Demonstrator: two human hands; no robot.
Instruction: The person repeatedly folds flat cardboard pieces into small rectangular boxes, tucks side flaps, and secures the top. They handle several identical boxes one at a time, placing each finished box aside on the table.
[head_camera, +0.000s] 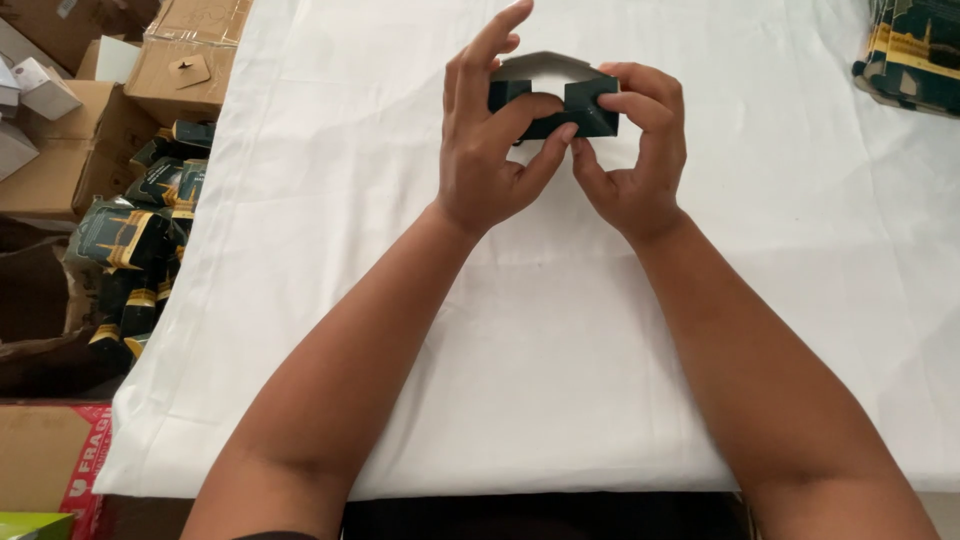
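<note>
Carton (590, 112) btwn hands (both gripping)

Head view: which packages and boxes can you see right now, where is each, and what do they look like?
Small carton: held in both hands at top centre, dark green, grey inside.
Flat cartons: stacked at the top right corner, dark green and gold.
Folded cartons: heaped at left, dark green and gold.
Cardboard boxes: top left, brown.

My little box (585, 108) is dark green, grey inside. The cloth (560, 340) is white. The side boxes (190, 45) are brown.
</note>
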